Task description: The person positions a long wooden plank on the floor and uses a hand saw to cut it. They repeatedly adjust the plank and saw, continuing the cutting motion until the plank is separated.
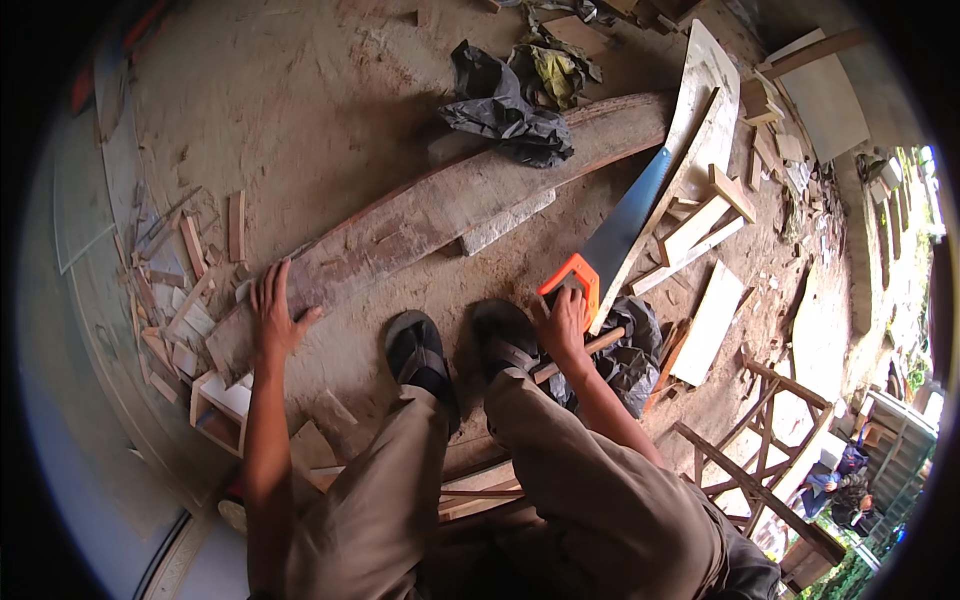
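A long, weathered wooden plank (430, 215) lies slantwise on the dirt floor in front of my feet. My left hand (276, 315) rests on its near left end with the fingers spread. My right hand (563, 325) is wrapped around the orange handle of a handsaw (627, 215), whose blue blade points away from me, up and to the right. The saw lies close along a long pale board (690, 125), and I cannot tell whether they touch. A pale block (508, 223) sits against the plank's near edge. Crumpled black plastic (510, 110) lies over the plank's far edge.
Wood offcuts (185, 285) are scattered at the left, and more scraps (695, 230) lie at the right. By my right foot is black plastic (640, 350) with a wooden stick (600, 345). A wooden frame (765, 440) stands lower right. A person (850, 485) is in the distance.
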The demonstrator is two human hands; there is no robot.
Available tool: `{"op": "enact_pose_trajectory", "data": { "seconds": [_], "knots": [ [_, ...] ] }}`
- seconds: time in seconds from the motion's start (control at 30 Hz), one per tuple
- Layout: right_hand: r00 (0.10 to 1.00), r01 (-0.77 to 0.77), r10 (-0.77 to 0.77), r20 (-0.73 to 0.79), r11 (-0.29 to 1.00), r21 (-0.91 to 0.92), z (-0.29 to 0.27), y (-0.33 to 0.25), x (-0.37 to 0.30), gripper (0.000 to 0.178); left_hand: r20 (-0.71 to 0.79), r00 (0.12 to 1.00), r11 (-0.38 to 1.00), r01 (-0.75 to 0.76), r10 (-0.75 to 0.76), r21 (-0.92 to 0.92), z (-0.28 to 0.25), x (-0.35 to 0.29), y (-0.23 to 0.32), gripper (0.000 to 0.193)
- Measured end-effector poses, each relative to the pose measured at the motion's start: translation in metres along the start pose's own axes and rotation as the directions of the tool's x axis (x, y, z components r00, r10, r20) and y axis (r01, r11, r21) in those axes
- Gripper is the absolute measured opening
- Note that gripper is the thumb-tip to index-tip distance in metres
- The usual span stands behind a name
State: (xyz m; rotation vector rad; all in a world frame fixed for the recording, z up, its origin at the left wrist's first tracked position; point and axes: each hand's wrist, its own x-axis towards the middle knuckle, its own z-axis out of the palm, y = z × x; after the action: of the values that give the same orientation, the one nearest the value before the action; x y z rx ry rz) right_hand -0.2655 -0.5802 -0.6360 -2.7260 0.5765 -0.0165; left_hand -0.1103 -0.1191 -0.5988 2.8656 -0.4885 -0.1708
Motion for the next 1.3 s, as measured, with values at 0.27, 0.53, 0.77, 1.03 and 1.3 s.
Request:
{"op": "enact_pose_trajectory", "data": {
  "seconds": [0.27, 0.53, 0.77, 1.03, 1.3],
  "knots": [
    [0.874, 0.460, -0.405, -0.268, 0.868, 0.189, -0.100, -0.106, 0.139, 0.071, 0.041, 0.999, 1.000, 0.007, -0.008, 0.002, -0.023, -0.005, 0.003, 0.097],
    [0.834, 0.552, -0.552, 0.011, 0.833, -0.023, -0.046, -0.150, 0.319, 0.129, -0.060, 0.998, 0.990, -0.008, 0.000, -0.139, -0.034, 0.050, 0.038, 0.071],
    [0.898, 0.439, -0.430, -0.087, 0.876, 0.200, -0.059, -0.109, 0.316, 0.026, -0.262, 0.951, 0.945, -0.229, 0.166, -0.233, -0.045, 0.099, 0.110, 0.057],
    [0.936, 0.225, -0.010, -0.351, 0.786, 0.576, -0.218, -0.024, 0.120, 0.021, -0.254, 0.898, 0.793, -0.437, 0.359, -0.425, -0.061, 0.070, 0.206, 0.047],
    [0.937, -0.008, 0.099, -0.335, 0.965, 0.261, -0.270, 0.030, 0.002, 0.021, -0.148, 0.821, 0.657, -0.537, 0.551, -0.530, -0.063, 0.062, 0.272, 0.042]
  ]
}}
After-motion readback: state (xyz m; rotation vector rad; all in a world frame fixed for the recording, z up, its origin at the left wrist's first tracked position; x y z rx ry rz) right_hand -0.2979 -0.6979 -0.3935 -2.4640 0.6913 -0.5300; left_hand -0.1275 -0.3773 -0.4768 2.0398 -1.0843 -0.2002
